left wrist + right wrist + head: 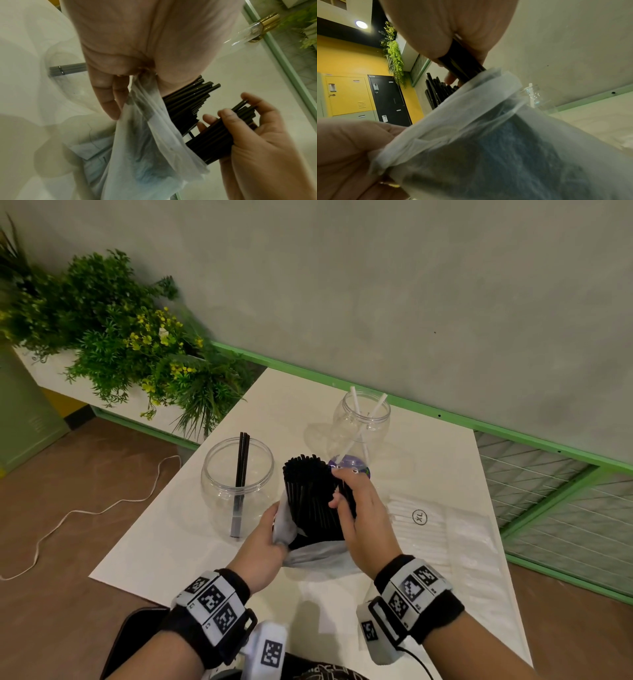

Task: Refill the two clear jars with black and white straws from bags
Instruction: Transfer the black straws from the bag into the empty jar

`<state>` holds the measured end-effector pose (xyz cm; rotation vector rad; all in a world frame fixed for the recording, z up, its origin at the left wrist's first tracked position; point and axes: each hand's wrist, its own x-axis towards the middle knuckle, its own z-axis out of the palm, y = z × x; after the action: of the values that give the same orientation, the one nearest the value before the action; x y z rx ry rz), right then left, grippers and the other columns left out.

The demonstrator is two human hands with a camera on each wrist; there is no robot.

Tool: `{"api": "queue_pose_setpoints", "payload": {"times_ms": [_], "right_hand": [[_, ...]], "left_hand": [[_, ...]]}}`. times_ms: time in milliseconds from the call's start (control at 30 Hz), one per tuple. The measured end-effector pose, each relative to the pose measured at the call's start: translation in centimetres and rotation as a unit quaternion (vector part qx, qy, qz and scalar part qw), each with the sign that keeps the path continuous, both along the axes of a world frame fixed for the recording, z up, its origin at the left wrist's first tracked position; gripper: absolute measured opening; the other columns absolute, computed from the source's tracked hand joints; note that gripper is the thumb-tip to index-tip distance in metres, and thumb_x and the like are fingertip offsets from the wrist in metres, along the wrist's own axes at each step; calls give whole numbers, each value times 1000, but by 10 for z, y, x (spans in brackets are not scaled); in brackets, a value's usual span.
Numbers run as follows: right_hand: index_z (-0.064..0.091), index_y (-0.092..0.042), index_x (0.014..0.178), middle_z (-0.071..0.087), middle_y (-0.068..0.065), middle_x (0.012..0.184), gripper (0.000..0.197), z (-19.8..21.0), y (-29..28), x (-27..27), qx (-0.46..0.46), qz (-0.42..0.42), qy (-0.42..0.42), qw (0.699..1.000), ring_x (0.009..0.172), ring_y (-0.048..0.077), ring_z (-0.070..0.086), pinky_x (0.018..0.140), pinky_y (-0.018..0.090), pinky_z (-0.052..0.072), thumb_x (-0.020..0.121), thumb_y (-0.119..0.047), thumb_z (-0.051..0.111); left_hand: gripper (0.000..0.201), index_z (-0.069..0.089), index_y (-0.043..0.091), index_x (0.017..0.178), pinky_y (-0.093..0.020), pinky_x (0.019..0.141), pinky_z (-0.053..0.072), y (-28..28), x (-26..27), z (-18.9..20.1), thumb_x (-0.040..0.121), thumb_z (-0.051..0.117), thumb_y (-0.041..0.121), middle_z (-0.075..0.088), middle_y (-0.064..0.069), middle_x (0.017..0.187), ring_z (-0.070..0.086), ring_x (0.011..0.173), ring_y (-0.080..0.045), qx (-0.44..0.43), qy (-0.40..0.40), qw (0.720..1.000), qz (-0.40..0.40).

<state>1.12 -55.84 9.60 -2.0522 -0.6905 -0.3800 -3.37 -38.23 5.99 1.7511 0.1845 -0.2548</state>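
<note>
A thick bundle of black straws (pixel 308 494) stands half out of a thin white plastic bag (pixel 315 553) at the middle of the white table (pixel 164 542). My left hand (pixel 270 529) pinches the bag's rim (pixel 137 92). My right hand (pixel 359 508) grips a clump of the black straws (pixel 223 132) at the bundle's right side. The left clear jar (pixel 236 470) holds a few black straws. The far clear jar (pixel 363 422) holds two white straws. A flat bag of white straws (pixel 431 529), marked XL, lies to the right.
A purple-topped lid (pixel 349 469) lies behind the bundle. Green plants (pixel 137 344) fill a planter at the left. A green-framed mesh rail (pixel 548 484) runs along the wall. A white cable (pixel 85 508) lies on the brown floor.
</note>
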Motion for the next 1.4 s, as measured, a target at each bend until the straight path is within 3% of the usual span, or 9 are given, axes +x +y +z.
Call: {"api": "queue_pose_setpoints", "payload": {"times_ms": [233, 400, 500, 633, 733, 933, 1000, 1100, 1400], "right_hand": [[46, -19, 127, 50, 7, 94, 48, -4, 8, 1, 48, 5, -35, 998, 84, 4, 50, 84, 8, 37, 92, 13, 44], [53, -18, 115, 47, -2, 106, 20, -34, -5, -6, -52, 47, 10, 997, 90, 9, 50, 79, 16, 41, 97, -24, 46], [48, -21, 112, 49, 1, 108, 30, -52, -14, -9, -153, 57, -19, 986, 90, 13, 51, 79, 21, 44, 89, -37, 57], [45, -23, 104, 43, -6, 102, 13, -53, -9, -5, -127, 16, -21, 992, 82, 8, 48, 73, 19, 44, 91, -22, 45], [49, -15, 101, 49, 0, 94, 15, -37, -6, 0, -11, -26, -24, 999, 84, 0, 45, 79, 8, 36, 88, -12, 41], [45, -25, 102, 48, -2, 95, 12, -40, -14, 4, 24, -100, -7, 995, 86, 8, 47, 79, 13, 37, 91, -22, 42], [46, -26, 105, 48, -4, 99, 16, -47, -21, 9, -22, -135, -11, 990, 91, 13, 47, 83, 24, 40, 90, -19, 48], [50, -19, 110, 47, 2, 109, 36, -47, -30, 17, -71, -183, 14, 980, 100, 19, 43, 89, 34, 40, 81, 0, 60], [47, -15, 129, 34, 2, 126, 49, -28, -37, 8, -48, -191, -13, 980, 113, 14, 37, 102, 29, 34, 84, -9, 63]], "left_hand": [[70, 29, 29, 144, -9, 74, 41, 9, 0, 2, 88, 37, -13, 48, 7, 122, 49, 90, 10, 15, -26, 997, 67], [67, 26, 27, 146, -19, 89, 39, 9, -3, 1, 91, 40, -8, 44, 5, 135, 50, 115, -8, 35, -24, 998, 56], [66, 27, 31, 145, -12, 81, 43, 7, -4, 2, 92, 41, -6, 48, 8, 129, 52, 103, 6, 33, -26, 998, 42], [67, 26, 31, 145, -22, 84, 45, 7, -4, 1, 91, 40, -5, 53, 4, 124, 56, 94, -7, 49, -24, 998, 37], [68, 24, 32, 147, -21, 86, 46, 8, -6, 2, 91, 39, -5, 48, 5, 129, 52, 96, 1, 38, -21, 999, 33], [70, 27, 38, 143, -47, 89, 50, 7, -7, 1, 88, 37, -6, 54, 4, 110, 56, 91, -23, 36, -15, 999, 29], [70, 29, 40, 140, -45, 89, 51, 6, -8, 3, 88, 37, -6, 51, 7, 112, 56, 88, -13, 35, -12, 999, 24], [68, 31, 42, 136, -42, 85, 53, 5, -8, 5, 88, 39, -5, 54, 2, 114, 59, 98, -24, 23, -11, 1000, 13], [71, 34, 37, 139, -40, 90, 49, 5, -5, 1, 84, 42, -8, 58, -1, 116, 57, 105, -28, 32, -22, 999, 2]]}}
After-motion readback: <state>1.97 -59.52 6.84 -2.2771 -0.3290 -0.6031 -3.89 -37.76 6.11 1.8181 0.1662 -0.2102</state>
